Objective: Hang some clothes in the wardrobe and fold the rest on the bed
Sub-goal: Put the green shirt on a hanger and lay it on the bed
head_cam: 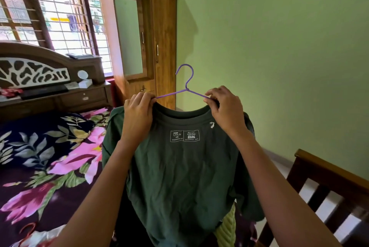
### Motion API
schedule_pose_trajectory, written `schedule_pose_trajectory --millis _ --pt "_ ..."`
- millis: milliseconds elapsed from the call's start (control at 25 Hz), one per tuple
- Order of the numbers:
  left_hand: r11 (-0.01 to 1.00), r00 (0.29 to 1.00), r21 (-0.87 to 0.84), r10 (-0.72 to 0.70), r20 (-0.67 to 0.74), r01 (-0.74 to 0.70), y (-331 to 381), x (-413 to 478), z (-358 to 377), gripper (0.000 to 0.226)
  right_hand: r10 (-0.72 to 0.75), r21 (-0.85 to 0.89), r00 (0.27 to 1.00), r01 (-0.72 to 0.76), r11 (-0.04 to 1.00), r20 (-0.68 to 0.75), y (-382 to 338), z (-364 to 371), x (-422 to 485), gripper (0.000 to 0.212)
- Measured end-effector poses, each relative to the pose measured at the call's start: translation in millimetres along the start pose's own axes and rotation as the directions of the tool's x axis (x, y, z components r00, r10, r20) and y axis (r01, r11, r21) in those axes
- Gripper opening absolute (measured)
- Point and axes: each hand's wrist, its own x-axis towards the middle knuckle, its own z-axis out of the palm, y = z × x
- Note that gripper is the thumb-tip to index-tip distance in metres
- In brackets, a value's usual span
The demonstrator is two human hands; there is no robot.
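While left hand [137, 115] and right hand [225, 111] pinch creased t-shirt [179, 176], thin purple hanger [186, 81]

Floral pillow [43, 137] and red hanger [28, 229] lie on the bed [65, 188].

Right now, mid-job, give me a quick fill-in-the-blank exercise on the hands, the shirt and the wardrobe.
The left hand and the right hand grip the collar of a ____ T-shirt.
The hanger in its neck is ____.
The wardrobe doors are ____.
The floral bed lies on the person's ____.
Missing: green; purple; shut; left.
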Motion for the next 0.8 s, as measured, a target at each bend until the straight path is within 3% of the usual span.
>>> schedule_pose_trajectory --millis 280,520,800 --pt "0.994 0.992 0.106 0.023 -0.123 -0.010 -2 -11 -35 0.023 0.059 -0.070 0.978 -0.075 0.995 -0.201 -39 5 -27 0.031" --pt "0.999 0.998 0.041 -0.006 -0.060 0.008 4 -58 -93 0.030 0.027 -0.119 0.959 -0.063 0.991 -0.283 -85 -11 -63 0.027" --pt "0.973 0.968 0.209 -0.040 -0.249 0.094 60 -131 -211 0.018 -0.050 0.055 0.940 0.073 0.996 -0.337 -170 -80 -130 0.029"
